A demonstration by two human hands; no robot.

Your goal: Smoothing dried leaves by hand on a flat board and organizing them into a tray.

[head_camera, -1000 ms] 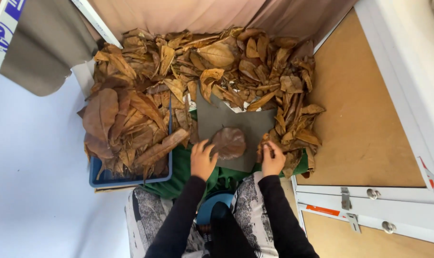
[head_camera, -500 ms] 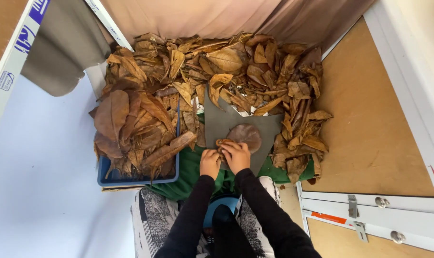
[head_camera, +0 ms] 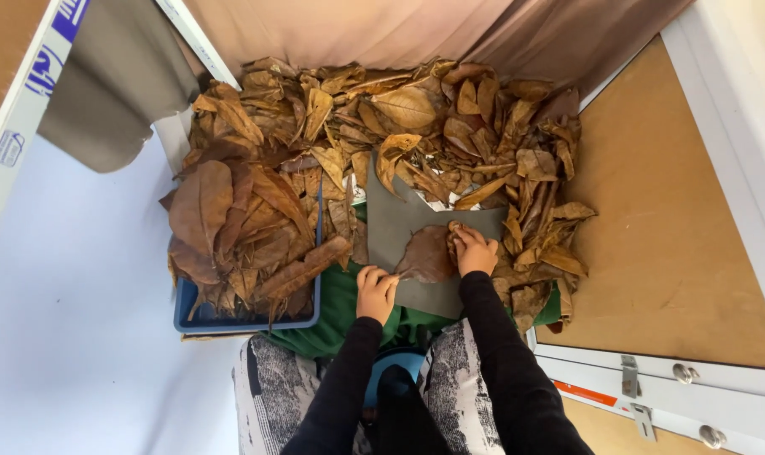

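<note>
A brown dry leaf (head_camera: 426, 254) lies flat on a grey board (head_camera: 399, 221), which rests in front of the person, over a green cloth (head_camera: 336, 307). The left hand (head_camera: 375, 291) is at the lower left edge of this leaf; its fingers (head_camera: 386, 282) are bent and touch the edge of the leaf, and the grip looks half closed, but I cannot tell if it really pinches the leaf or only presses on it. The right hand (head_camera: 475, 251) is at the right edge of the same leaf, with fingers curled onto the leaf's rim; the grip is nearly closed there, and it seems to hold the edge.

Just left of the board stands a blue tray (head_camera: 247, 320), filled with large brown leaves (head_camera: 230, 227) that hang over its rim. Behind the board and to its right is a big pile of smaller dry leaves (head_camera: 467, 126), which touches the board's far side. The person wears black sleeves (head_camera: 500, 362) and patterned black and white trousers (head_camera: 458, 388). To the right is a brown panel (head_camera: 669, 236) in a white frame (head_camera: 694, 383), and behind the pile hangs a beige cloth (head_camera: 357, 29).
</note>
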